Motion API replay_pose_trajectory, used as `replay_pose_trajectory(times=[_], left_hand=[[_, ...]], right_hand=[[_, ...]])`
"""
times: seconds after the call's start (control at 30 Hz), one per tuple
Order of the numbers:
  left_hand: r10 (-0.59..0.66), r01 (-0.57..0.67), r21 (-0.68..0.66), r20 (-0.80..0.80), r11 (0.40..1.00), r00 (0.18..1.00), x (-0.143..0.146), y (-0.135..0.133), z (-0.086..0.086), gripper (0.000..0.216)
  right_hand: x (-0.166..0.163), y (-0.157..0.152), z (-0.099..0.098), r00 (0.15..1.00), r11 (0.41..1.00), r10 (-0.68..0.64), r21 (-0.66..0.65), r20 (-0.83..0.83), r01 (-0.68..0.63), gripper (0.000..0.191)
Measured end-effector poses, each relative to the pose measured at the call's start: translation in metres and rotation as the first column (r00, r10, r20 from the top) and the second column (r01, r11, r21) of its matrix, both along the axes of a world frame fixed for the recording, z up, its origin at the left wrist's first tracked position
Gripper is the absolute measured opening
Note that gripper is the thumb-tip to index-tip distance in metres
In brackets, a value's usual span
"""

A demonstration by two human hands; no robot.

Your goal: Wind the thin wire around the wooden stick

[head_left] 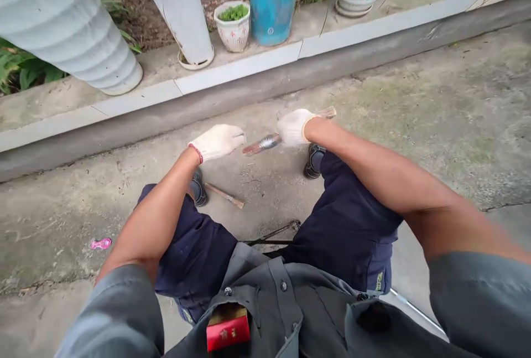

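My right hand (293, 126), in a white knit glove, is closed around a wooden stick (253, 148). Silvery wire (269, 142) is wound in tight turns about the stick just left of that fist, and the stick's other end shows beyond my wrist. My left hand (219, 142), also gloved, is closed a little to the left of the stick's near end, apart from it. A thin dark line shows at its fingertips, too small to name. On the concrete below lies a second wooden stick (226, 196) with a metallic band around its middle.
Between my shoes, a dark long-handled tool (277, 232) lies near the seat. A pink packet (101, 243) is on the ground at left. Ahead runs a low tiled ledge (240, 74) bearing white pots (232, 37) and a blue container (274, 9). A metal rod (418, 314) shows at lower right.
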State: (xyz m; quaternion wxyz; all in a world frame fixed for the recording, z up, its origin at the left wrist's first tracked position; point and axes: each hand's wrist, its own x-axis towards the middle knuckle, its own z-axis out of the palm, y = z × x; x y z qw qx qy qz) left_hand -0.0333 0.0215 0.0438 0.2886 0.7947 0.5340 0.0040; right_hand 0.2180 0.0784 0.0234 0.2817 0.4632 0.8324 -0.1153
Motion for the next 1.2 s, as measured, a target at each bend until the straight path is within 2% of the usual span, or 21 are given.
replay_pose_trajectory(times=[0.07,0.1,0.17,0.23,0.3,0.4,0.47,0.53,0.63,0.7,0.8,0.87,0.97,1.07,1.13,1.2], left_hand=[[-0.043,0.043,-0.017,0.040,0.999,0.998,-0.004,0.003,-0.006,0.039],[-0.048,0.051,-0.031,0.081,0.998,0.995,-0.005,0.004,-0.009,0.039],[-0.030,0.043,-0.061,0.196,0.997,0.980,-0.005,0.007,-0.012,0.037],[0.012,0.014,-0.088,0.297,0.996,0.955,-0.002,0.007,-0.013,0.036],[0.039,-0.003,-0.104,0.342,0.995,0.939,0.003,0.007,-0.012,0.038],[0.047,-0.024,-0.077,0.314,0.997,0.948,0.012,0.004,-0.008,0.038],[0.054,-0.038,-0.065,0.268,0.997,0.962,0.017,0.003,-0.006,0.035],[0.068,-0.055,-0.064,0.225,0.996,0.972,0.018,0.003,-0.006,0.032],[0.038,-0.035,-0.024,0.150,0.999,0.988,0.016,0.006,-0.009,0.035],[-0.017,0.014,0.040,0.087,0.999,0.996,0.012,0.009,-0.013,0.036],[-0.062,0.057,0.088,0.055,0.995,0.997,0.006,0.013,-0.021,0.036],[-0.084,0.079,0.046,0.112,0.996,0.990,0.004,0.014,-0.026,0.035],[-0.077,0.102,-0.076,0.284,0.992,0.956,0.006,0.011,-0.031,0.031],[0.032,0.027,-0.157,0.357,0.987,0.933,0.011,0.005,-0.030,0.036],[0.055,-0.006,-0.147,0.334,0.989,0.941,0.015,0.001,-0.027,0.039],[0.035,0.000,-0.120,0.288,0.993,0.957,0.016,0.000,-0.023,0.038]], right_hand=[[0.009,-0.006,0.001,0.989,0.972,0.128,-0.188,-0.070,-0.139,0.037],[0.015,-0.008,0.004,0.980,0.945,0.139,-0.277,-0.142,-0.175,0.041],[0.025,-0.008,0.015,0.960,0.901,0.035,-0.407,-0.277,-0.150,0.049],[0.030,-0.004,0.027,0.922,0.897,-0.121,-0.438,-0.368,-0.057,0.053],[0.029,0.002,0.037,0.876,0.932,-0.204,-0.360,-0.438,0.037,0.056],[0.020,0.014,0.038,0.860,0.977,-0.212,-0.081,-0.464,0.197,0.057],[0.013,0.020,0.032,0.894,0.961,-0.222,0.069,-0.388,0.268,0.058],[0.007,0.021,0.025,0.939,0.955,-0.232,0.123,-0.253,0.269,0.055],[0.003,0.015,0.018,0.979,0.977,-0.191,0.087,-0.065,0.196,0.047],[0.004,0.007,0.017,0.995,0.995,-0.099,0.029,0.000,0.099,0.043],[0.012,-0.001,0.020,0.994,0.986,0.097,-0.134,-0.054,-0.103,0.037],[0.021,-0.003,0.022,0.977,0.955,0.135,-0.241,-0.165,-0.173,0.039],[0.032,-0.002,0.025,0.942,0.944,-0.006,-0.312,-0.336,-0.105,0.044],[0.031,0.003,0.026,0.856,0.955,-0.195,-0.293,-0.479,0.054,0.049],[0.024,0.007,0.026,0.816,0.958,-0.274,-0.220,-0.509,0.184,0.048],[0.015,0.012,0.024,0.846,0.960,-0.271,-0.064,-0.460,0.273,0.047]])
